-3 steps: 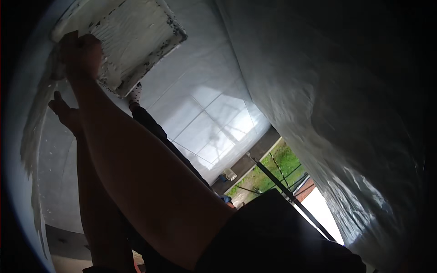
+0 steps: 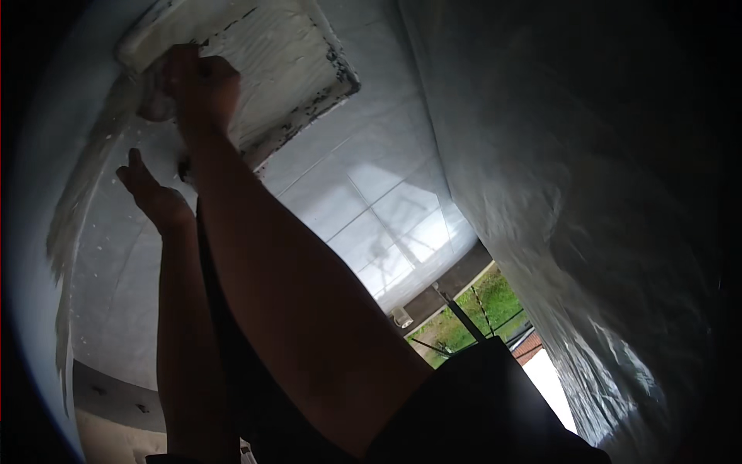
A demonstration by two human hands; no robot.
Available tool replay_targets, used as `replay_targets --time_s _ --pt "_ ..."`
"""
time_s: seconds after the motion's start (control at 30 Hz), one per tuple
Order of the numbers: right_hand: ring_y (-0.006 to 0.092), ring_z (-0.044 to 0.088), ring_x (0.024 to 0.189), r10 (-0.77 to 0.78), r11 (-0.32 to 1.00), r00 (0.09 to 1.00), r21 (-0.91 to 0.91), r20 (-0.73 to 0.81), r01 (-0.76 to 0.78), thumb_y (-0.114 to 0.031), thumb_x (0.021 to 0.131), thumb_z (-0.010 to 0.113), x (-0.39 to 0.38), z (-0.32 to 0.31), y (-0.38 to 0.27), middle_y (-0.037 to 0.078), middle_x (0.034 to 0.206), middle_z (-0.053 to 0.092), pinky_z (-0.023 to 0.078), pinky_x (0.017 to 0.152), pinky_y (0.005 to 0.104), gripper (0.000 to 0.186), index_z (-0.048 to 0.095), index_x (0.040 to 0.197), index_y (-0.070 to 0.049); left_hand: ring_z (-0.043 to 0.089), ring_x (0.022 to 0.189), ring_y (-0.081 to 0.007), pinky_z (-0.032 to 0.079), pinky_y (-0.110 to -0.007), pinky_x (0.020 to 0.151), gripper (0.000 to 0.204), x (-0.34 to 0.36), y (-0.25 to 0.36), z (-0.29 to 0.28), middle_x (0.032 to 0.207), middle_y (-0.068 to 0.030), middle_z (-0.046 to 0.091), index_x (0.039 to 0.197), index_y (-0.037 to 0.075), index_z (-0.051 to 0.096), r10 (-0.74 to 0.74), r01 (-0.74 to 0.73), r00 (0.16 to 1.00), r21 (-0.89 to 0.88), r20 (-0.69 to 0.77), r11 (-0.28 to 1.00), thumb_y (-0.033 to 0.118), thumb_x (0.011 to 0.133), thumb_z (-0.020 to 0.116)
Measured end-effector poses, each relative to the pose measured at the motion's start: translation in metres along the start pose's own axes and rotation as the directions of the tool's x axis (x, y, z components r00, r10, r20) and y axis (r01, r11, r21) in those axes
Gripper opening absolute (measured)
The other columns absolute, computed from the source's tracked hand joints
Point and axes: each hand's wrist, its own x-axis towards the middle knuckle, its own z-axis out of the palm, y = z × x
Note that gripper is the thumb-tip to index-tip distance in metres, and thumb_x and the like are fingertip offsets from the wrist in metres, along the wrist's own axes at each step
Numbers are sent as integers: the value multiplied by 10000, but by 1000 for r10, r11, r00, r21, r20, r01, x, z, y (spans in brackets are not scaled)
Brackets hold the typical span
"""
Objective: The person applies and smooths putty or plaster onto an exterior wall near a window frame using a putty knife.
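- The right hand [image 2: 197, 85] is raised overhead and closed around the grip of a flat rectangular trowel [image 2: 263, 66], whose pale, plaster-smeared blade is pressed against the white surface [image 2: 371, 178] above.
- The trowel lies at the upper left of the view, tilted, with dark flecks along its lower and right edges; its far corner points toward the textured grey wall [image 2: 587, 216] on the right.
- The left hand [image 2: 151, 193] is lifted beside the right forearm, fingers held together and extended, empty as far as can be seen; whether its fingertips touch the white surface cannot be told.
- A ragged strip of thicker material [image 2: 73, 224] is seen along the left edge of the white surface, next to the left hand.
- The stroke is judged best done with the blade kept nearly flat, its leading edge raised only slightly, so that ridges are not cut into the fresh coat.
- Even pressure should be carried from the shoulder and not the wrist, since the arm is almost fully extended.
- The ragged strip on the left should be blended in with overlapping passes.
- The dark flecks on the blade edges would be better wiped off, lest they be dragged into the finish.
- Below, an opening shows green grass [image 2: 479, 309] and railings; footing deserves care while the gaze is held upward.
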Motion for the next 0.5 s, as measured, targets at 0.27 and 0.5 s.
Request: replay_targets --time_s 0.27,0.5 --pt "125 631 710 -181 919 957 -308 227 247 -198 903 663 22 -96 -11 81 807 679 505 656 282 288 631 1033 56 359 1416 -299 207 -418 1190 888 3 34 13 1499 -201 402 1510 -14 283 -262 345 927 -332 270 878 696 984 187" --pt "236 701 764 -131 841 925 -454 358 295 -199 923 650 -2 -114 17 140 835 701 532 695 353 221 629 1056 -24 461 1302 -308 313 -424 1139 959 0 29 13 1400 -206 478 1456 -37 366 -385 502 854 -361 350 786 760 942 224"
